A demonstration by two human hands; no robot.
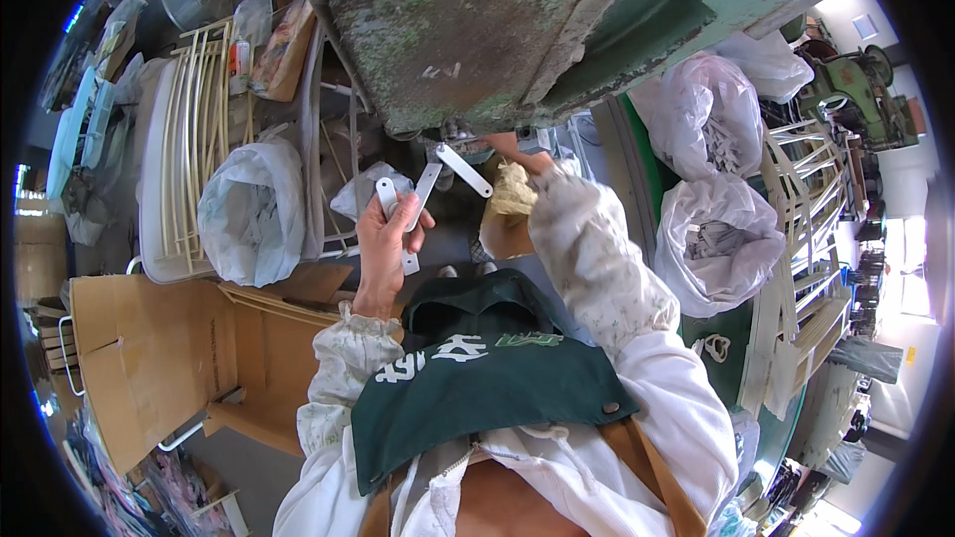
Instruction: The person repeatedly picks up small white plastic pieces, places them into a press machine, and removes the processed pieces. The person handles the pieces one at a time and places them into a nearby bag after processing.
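Observation:
My left hand (384, 244) is closed on jointed flat metal strips (426, 195), pale and round-ended with small holes. One strip stands up beside the thumb, and another slants up to the machine's lower edge. A third strip (464, 170) branches off down to the right from a joint there. My right hand (521, 153) reaches in at the underside of the green machine (468, 50), right of that joint. Its fingertips are partly hidden by the machine, so its grip does not show. Below the right wrist is a yellowish, crumpled-looking lump (511, 191) on a brown box.
A white-lined bag of metal pieces (254, 214) stands to the left, near a rack of pale rods (199, 139). On the right are two more lined bags (718, 239) and stacked strips (811, 259). An open cardboard box (159, 358) lies at lower left.

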